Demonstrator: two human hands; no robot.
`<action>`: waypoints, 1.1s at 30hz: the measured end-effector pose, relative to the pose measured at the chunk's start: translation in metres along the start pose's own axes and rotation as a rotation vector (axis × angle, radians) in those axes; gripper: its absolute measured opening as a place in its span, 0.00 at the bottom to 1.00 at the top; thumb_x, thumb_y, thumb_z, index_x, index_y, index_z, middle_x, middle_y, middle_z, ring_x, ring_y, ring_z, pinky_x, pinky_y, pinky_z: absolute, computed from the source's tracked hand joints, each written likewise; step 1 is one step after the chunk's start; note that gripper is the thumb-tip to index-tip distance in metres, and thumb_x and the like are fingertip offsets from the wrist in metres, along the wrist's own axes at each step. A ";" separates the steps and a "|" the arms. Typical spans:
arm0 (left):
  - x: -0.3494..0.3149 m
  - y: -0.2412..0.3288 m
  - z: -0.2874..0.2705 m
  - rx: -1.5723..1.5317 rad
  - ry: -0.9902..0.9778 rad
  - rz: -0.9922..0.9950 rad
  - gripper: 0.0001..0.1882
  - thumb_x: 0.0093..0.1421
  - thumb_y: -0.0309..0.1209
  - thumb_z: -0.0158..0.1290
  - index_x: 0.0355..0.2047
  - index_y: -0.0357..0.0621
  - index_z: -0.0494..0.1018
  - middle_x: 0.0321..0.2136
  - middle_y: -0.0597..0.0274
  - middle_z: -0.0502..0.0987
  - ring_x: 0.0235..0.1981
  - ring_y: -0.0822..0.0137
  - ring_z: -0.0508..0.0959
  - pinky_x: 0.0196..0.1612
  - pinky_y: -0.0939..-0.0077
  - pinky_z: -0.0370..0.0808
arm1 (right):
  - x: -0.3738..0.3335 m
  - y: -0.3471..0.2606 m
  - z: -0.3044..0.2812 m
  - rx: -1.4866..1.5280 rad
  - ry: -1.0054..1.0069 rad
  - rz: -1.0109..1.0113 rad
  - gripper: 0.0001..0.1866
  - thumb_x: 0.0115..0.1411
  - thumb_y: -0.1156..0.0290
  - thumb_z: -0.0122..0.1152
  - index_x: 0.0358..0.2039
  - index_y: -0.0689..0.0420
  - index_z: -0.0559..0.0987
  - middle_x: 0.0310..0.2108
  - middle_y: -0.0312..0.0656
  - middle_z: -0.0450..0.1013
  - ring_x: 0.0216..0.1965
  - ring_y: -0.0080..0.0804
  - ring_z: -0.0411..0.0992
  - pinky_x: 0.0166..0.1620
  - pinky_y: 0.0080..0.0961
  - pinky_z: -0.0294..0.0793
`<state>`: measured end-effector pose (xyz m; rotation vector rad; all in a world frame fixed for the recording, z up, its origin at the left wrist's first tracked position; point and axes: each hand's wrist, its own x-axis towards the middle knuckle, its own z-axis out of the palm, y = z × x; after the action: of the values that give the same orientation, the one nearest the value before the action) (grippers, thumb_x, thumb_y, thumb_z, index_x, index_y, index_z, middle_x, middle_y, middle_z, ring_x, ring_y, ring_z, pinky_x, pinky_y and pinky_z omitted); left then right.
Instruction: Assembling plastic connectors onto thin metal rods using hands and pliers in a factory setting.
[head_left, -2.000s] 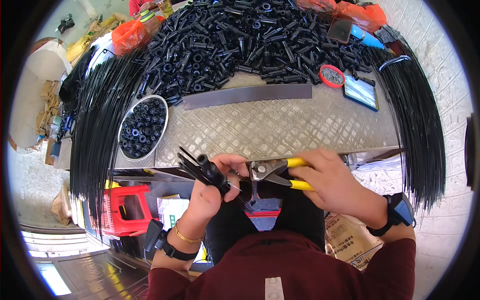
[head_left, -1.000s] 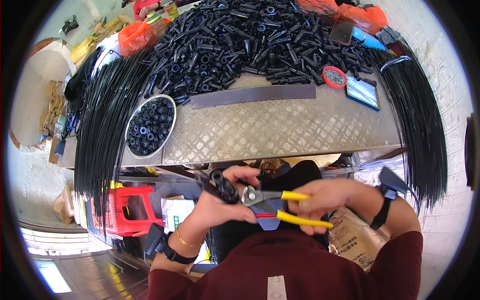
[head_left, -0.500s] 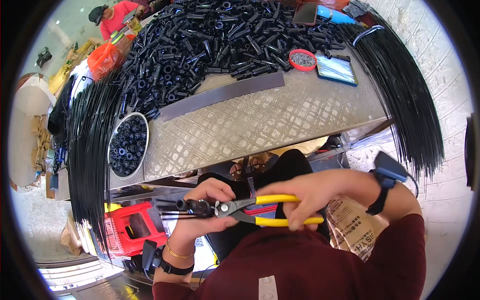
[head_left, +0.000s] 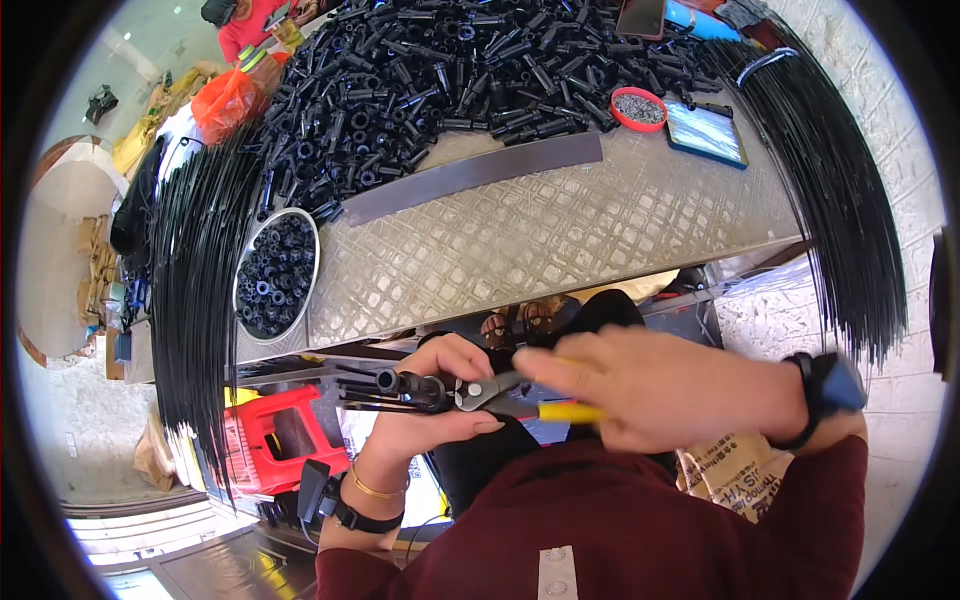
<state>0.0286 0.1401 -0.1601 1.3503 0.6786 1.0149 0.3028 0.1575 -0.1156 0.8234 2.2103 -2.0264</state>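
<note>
In front of my lap, my left hand (head_left: 430,425) is closed round several black plastic tubes (head_left: 405,388). Thin dark rods stick out from them toward the left. The metal jaws of yellow-handled pliers (head_left: 487,390) meet the right end of the tubes, between my left thumb and fingers. My right hand (head_left: 650,385), smeared by motion, is wrapped over the pliers' handles. Parts of both yellow grips show beside its fingers. What exactly the jaws bite on is too small to tell.
A heap of black tubes covers the table's (head_left: 560,215) far side, behind a grey metal strip (head_left: 480,178). Bundles of black rods (head_left: 200,290) hang at both sides. A bowl of black rings (head_left: 275,275), a red dish (head_left: 638,110) and a red stool (head_left: 285,440) stand around.
My right hand has turned over the pliers, with its fingers closer to the jaws and covering more of the handles. The left hand keeps its hold. The whole view has shifted slightly.
</note>
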 end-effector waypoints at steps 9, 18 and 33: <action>0.000 -0.011 -0.010 -0.139 -0.064 0.069 0.44 0.44 0.69 0.52 0.40 0.36 0.74 0.38 0.52 0.74 0.20 0.81 0.68 0.20 0.90 0.62 | 0.028 0.038 0.028 0.950 -0.341 0.175 0.21 0.65 0.63 0.48 0.55 0.58 0.60 0.30 0.50 0.73 0.25 0.38 0.75 0.27 0.31 0.75; 0.002 -0.002 -0.007 -0.128 -0.072 -0.111 0.46 0.44 0.71 0.51 0.40 0.34 0.76 0.33 0.58 0.78 0.19 0.82 0.66 0.21 0.89 0.59 | 0.020 0.046 0.020 0.990 -0.296 0.092 0.16 0.67 0.59 0.46 0.37 0.61 0.69 0.36 0.53 0.74 0.35 0.39 0.77 0.37 0.33 0.80; 0.001 -0.008 -0.012 -0.127 -0.042 -0.121 0.44 0.45 0.70 0.50 0.37 0.36 0.76 0.31 0.60 0.79 0.18 0.82 0.65 0.20 0.88 0.59 | 0.029 0.033 0.015 0.668 -0.160 0.146 0.15 0.67 0.58 0.46 0.42 0.58 0.69 0.32 0.43 0.73 0.29 0.26 0.74 0.30 0.22 0.76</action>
<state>0.0205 0.1473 -0.1693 1.2030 0.6459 0.9149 0.2862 0.1544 -0.1589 0.7813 1.3372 -2.6625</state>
